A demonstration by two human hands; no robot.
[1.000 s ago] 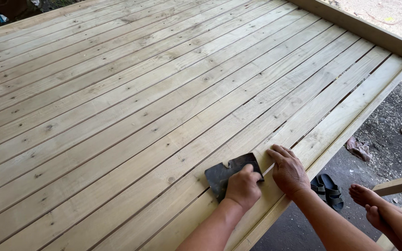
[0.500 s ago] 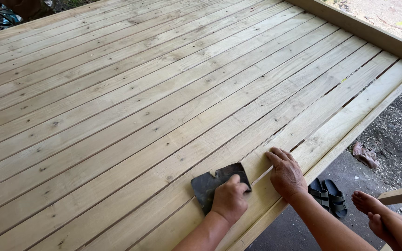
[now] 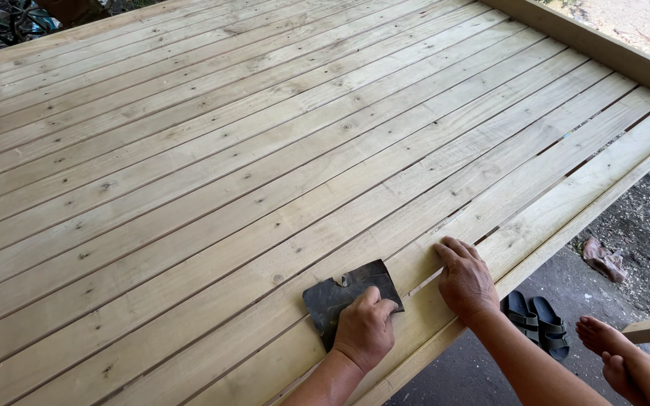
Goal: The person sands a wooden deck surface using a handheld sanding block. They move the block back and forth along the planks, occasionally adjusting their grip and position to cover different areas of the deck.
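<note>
My left hand [image 3: 365,332] presses on a dark, ragged-edged sheet of sandpaper [image 3: 340,295], fingers curled over its near edge. The sheet lies flat on a pale wooden plank of the deck [image 3: 265,173], close to the deck's near right edge. My right hand [image 3: 464,280] rests palm down on the neighbouring planks just to the right of the sheet, fingers spread, holding nothing. Both forearms come in from the bottom of the view.
The deck of long pale planks fills most of the view, with a raised board [image 3: 603,53] along its far right side. Below the near edge lie dark sandals [image 3: 536,322], a crumpled rag [image 3: 603,259] and bare feet [image 3: 611,353] on grey ground.
My left hand has slid the sandpaper slightly left and toward me along the plank. My right hand has stayed in about the same spot.
</note>
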